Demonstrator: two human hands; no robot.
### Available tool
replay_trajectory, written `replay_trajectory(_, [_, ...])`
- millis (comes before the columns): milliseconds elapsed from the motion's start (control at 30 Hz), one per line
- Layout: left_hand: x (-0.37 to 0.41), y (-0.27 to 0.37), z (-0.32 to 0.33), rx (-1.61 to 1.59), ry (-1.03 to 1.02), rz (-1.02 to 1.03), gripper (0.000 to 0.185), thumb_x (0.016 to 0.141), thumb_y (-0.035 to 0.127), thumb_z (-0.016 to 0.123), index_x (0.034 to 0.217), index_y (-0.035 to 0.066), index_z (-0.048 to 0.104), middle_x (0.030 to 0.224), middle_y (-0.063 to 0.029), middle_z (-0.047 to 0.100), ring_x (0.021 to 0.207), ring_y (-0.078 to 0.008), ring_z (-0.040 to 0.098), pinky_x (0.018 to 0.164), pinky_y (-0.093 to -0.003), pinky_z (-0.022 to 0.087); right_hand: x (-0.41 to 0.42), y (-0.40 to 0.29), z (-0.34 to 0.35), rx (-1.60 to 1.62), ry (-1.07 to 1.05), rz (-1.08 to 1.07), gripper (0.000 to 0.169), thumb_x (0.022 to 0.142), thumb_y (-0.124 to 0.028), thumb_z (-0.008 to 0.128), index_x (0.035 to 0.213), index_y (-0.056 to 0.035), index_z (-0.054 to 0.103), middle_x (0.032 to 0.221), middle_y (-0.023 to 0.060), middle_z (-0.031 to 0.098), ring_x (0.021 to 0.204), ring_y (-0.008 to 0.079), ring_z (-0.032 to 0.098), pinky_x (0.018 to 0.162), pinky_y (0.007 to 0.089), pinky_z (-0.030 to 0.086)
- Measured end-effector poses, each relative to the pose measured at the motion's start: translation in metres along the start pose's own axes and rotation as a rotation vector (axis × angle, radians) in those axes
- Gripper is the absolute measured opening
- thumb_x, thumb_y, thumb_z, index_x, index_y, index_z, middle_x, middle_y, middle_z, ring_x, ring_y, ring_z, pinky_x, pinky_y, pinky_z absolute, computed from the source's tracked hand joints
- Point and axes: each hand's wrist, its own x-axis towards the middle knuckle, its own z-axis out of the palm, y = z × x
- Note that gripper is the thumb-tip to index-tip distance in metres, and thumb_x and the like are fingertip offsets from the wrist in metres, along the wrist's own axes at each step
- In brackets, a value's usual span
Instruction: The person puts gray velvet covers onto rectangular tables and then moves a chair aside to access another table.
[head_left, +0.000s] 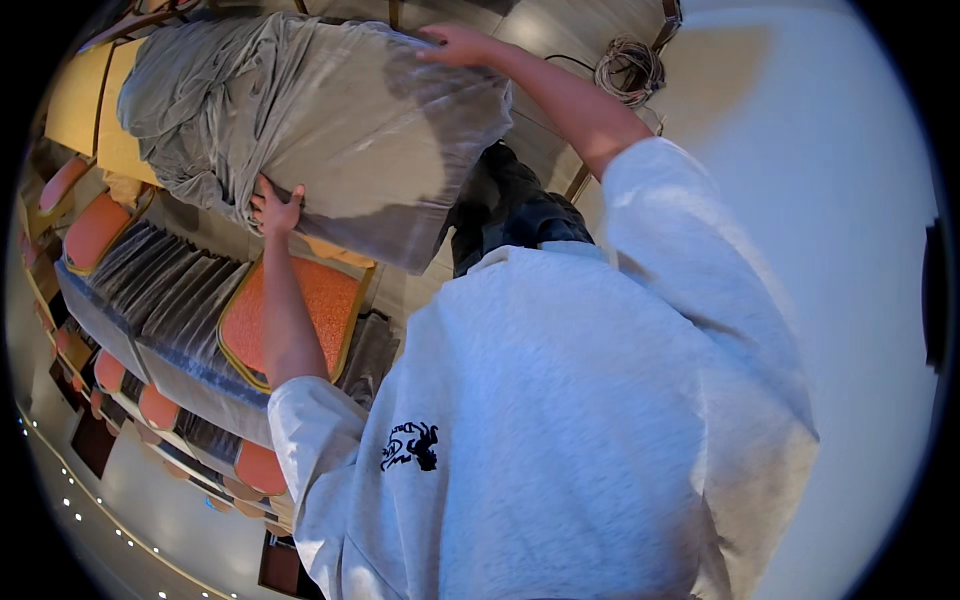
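A grey velvety tablecloth (360, 135) covers the near part of a long table, smooth towards the person and gathered in loose folds farther left. Bare yellow tabletop (124, 127) shows beyond the folds. My left hand (277, 210) rests on the cloth at the table's lower long edge, beside the bunched folds, its fingers apart. Over the upper long edge lies my right hand (454, 46), its thumb and fingers spread on the cloth near the corner. Whether either hand pinches any fabric is hard to see.
Orange padded chairs (300, 315) stand along the lower side, by another table with a pleated grey cloth (172, 285). A coil of cable (630, 71) lies on the floor near a pale wall (840, 187) at right. Chair legs show along the upper edge.
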Motion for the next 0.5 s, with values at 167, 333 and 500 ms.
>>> replay_trajectory(167, [0.008,-0.018,-0.004,-0.009,-0.019,-0.026,0.107,0.074,0.068,0.062,0.149,0.03,-0.003,0.152,-0.0263,-0.002,0.137,-0.0495,0.01,0.106,-0.0609,0.019,-0.062,-0.013,-0.009,-0.138,-0.011,0.099,0.039,0.093,-0.043,0.045,0.129,-0.029,0.052,0.115,0.0104,0.063,0.104,0.0316,0.059,0.089,0.0382,0.047])
replay_trajectory(333, [-0.012,-0.007,0.004,-0.172,0.248,0.109,0.096,0.076,0.048,0.071,0.145,0.008,0.017,0.144,-0.0304,0.018,0.131,-0.0491,0.023,0.105,-0.0549,0.027,0.013,-0.003,0.006,-0.094,-0.031,-0.013,0.034,0.095,-0.038,0.043,0.118,-0.0207,0.061,0.102,0.0094,0.067,0.097,0.0292,0.062,0.083,0.0368,0.048])
replay_trajectory(500, [-0.1,0.055,0.026,-0.258,0.526,0.106,0.072,0.08,0.026,0.069,0.135,-0.002,0.031,0.136,-0.0305,0.029,0.125,-0.047,0.031,0.104,-0.0522,0.029,0.088,0.033,0.033,-0.076,-0.112,-0.031,0.029,0.089,-0.036,0.054,0.105,-0.0159,0.068,0.101,0.0098,0.068,0.093,0.0303,0.063,0.081,0.0402,0.049])
